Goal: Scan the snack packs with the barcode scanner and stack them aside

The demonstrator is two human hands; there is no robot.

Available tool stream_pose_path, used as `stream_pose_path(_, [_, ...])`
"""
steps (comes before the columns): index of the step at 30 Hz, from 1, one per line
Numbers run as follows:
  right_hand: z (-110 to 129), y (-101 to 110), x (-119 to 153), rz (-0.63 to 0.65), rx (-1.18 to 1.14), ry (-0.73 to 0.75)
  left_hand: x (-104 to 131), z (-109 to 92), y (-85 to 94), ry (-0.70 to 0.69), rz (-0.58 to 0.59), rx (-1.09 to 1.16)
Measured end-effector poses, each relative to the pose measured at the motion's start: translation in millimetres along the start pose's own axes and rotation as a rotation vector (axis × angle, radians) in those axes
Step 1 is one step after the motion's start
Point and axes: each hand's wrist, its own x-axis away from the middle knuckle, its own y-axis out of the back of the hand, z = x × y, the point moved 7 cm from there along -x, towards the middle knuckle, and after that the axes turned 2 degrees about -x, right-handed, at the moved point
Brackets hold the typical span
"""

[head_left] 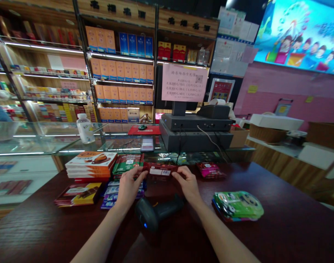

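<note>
Between my two hands a dark red snack packet (160, 170) is held by its ends, a white label with a barcode facing me. My left hand (130, 184) pinches its left end and my right hand (188, 182) its right end. Below it on the dark table lies a black barcode scanner (156, 213) with a blue light lit. Left of my hands are purple packets (109, 195), green packets (128, 163), a stack of white and orange boxes (91, 164) and red and yellow chocolate packs (78, 193). Red-pink packets (210, 170) lie beyond my right hand.
Green panda-print packs (238, 205) lie at the right on the table (287, 230). Behind stands a glass counter with a plastic bottle (85, 128), a mouse (142, 127) and a cash register (195, 133) trailing cables. Part of a person (2, 109) shows at far left.
</note>
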Motion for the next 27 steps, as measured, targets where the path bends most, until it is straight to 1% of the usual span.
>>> stream_pose_path(5, [-6.1,-9.3,3.1,0.066,-0.155,-0.134,-1.7,-6.4,6.8,-0.060,-0.105,-0.045])
stream_pose_path(8, [-5.3,-10.0,3.6,0.049,-0.217,-0.164,-2.3,-3.8,3.8,-0.087,-0.130,-0.042])
stream_pose_path(10, [-4.9,-9.3,3.4,0.028,-0.239,-0.172,-2.1,-2.3,-2.0,-0.106,-0.102,-0.025])
stream_pose_path(12, [-5.6,-8.9,3.3,0.013,-0.262,-0.183,-1.3,-4.4,-7.0,-0.156,-0.068,-0.018])
stream_pose_path(14, [-7.0,-9.0,3.4,0.008,-0.283,-0.197,0.6,-12.1,-10.0,-0.270,-0.030,-0.066])
stream_pose_path(16, [-8.0,-8.6,3.5,0.004,-0.294,-0.206,3.6,-21.3,-12.4,-0.408,0.022,-0.172])
stream_pose_path(18, [-7.9,-8.0,3.3,0.001,-0.293,-0.211,5.8,-26.7,-13.5,-0.502,0.071,-0.287])
stream_pose_path(21, [-5.2,-7.9,3.1,0.006,-0.300,-0.221,6.3,-28.7,-11.3,-0.560,0.105,-0.407])
stream_pose_path(27, [2.4,-9.8,3.5,0.022,-0.310,-0.232,6.9,-30.3,-3.8,-0.593,0.087,-0.528])
